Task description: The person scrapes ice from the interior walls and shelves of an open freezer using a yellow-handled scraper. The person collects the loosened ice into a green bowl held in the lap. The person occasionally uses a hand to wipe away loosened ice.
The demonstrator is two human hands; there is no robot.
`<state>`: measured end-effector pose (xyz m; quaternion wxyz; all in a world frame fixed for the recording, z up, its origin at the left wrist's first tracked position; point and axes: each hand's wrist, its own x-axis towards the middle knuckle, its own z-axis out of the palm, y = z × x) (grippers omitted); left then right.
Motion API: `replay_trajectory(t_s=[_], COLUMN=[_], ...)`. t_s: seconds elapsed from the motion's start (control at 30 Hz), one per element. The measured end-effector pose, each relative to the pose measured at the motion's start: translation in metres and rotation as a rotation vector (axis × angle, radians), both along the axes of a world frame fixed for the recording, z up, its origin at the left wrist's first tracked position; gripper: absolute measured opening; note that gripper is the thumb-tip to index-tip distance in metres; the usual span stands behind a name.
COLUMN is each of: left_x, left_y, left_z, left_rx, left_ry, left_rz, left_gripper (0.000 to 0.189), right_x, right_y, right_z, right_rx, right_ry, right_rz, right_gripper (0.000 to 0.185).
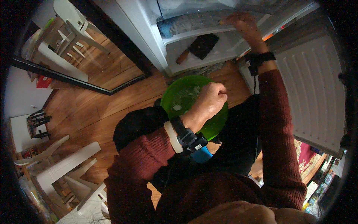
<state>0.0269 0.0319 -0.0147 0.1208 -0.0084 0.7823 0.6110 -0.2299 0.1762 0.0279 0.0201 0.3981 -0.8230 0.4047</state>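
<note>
My left hand (pixel 210 98) hangs over a green plastic basin (pixel 193 79), its fingers curled in and nothing showing between them. Whitish pieces that look like ice (pixel 177 107) lie in the basin. My right hand (pixel 242 21) reaches into an open, frosted freezer compartment (pixel 193 26), near its front edge. That hand is dim and blurred, so whether it grips something cannot be made out. Below it, a cleaver (pixel 203 45) with a dark blade and brown wooden handle lies on the white lower ledge (pixel 174 50) of the freezer.
The open freezer door (pixel 310 92) stands at the right. A dark-framed mirror (pixel 112 91) leans at upper left. White plastic chairs (pixel 70 162) stand at lower left on the wood floor (pixel 95 112). Something blue (pixel 202 154) sits between my legs.
</note>
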Motion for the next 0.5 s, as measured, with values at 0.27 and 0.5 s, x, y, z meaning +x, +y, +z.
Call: replay_trajectory(t_s=[0.27, 0.5], left_x=[0.001, -0.001], left_y=[0.000, 0.002], left_z=[0.004, 0.000], left_rx=[-0.036, -0.024], left_ry=[-0.015, 0.006], left_rz=[-0.035, -0.026], left_gripper=[0.022, 0.020], right_x=[0.009, 0.025], right_y=[-0.011, -0.013], right_z=[-0.002, 0.028], right_rx=[-0.046, -0.137], right_ry=[-0.074, 0.052], right_rz=[-0.051, 0.051], right_gripper=[0.034, 0.033])
